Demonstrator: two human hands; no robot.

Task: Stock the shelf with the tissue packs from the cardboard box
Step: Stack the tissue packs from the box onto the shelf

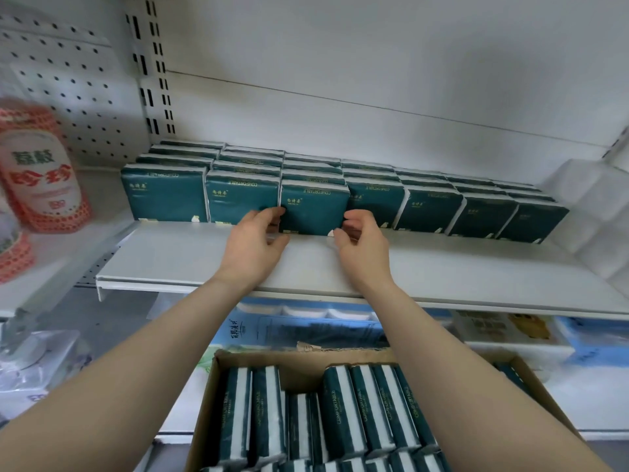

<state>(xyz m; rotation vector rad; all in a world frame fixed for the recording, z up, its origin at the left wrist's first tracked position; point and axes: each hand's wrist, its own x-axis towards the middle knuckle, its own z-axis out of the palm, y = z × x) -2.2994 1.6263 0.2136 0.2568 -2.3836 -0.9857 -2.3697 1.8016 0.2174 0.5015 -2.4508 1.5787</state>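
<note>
Presently the left hand (253, 240) and right hand (362, 243) pinch a teal tissue pack (315, 207), seating it on the shelf (306, 267) at 12 o'clock; next, probably, another from the cardboard box (306, 361) at 6 o'clock.

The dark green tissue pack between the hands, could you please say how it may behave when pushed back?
The dark green plastic-wrapped tissue pack is probably light and slightly squashy: its wrapper looks wrinkled. Its glossy film should slide easily on the smooth white shelf. Standing on a narrow edge, it might tip, though the left hand and right hand grip its sides.
</note>
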